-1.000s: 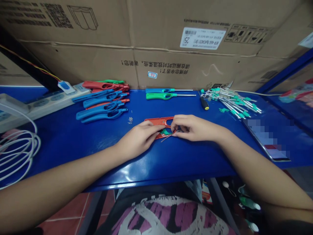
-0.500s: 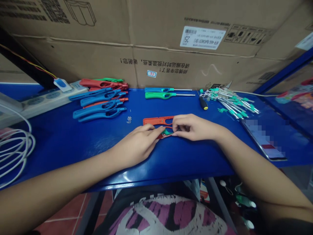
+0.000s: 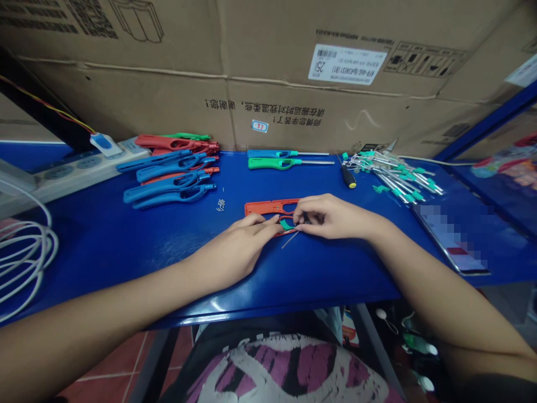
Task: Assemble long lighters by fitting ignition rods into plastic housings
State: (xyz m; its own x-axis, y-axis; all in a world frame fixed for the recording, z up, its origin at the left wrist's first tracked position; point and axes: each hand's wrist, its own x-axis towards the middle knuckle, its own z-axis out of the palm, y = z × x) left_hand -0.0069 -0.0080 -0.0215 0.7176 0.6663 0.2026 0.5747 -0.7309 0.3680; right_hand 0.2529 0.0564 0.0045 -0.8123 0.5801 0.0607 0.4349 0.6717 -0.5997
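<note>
An orange lighter handle half point(image 3: 280, 234) lies on the blue table with a green trigger point(image 3: 287, 225) in it. My left hand point(image 3: 245, 240) is closed on its left part, fingertips beside the trigger. My right hand point(image 3: 325, 218) pinches at the other end, where a thin wire point(image 3: 290, 240) sticks out from the fingertips toward me. Those fingers hide the right end of the handle. Just behind lies the other orange handle half point(image 3: 264, 207), its right end partly covered by my right hand.
Several blue and orange lighter handles point(image 3: 176, 182) lie at left near a power strip point(image 3: 79, 168). At the back are a blue lighter point(image 3: 268, 153) and a green lighter point(image 3: 268, 163). Small screws point(image 3: 220, 205), a screwdriver point(image 3: 348, 178), metal tubes point(image 3: 394, 182) and a phone point(image 3: 451, 240) surround the hands.
My left fingers have shifted slightly, and more of the green trigger shows. The thin wire now juts out toward me over the table. My right hand has moved slightly left.
</note>
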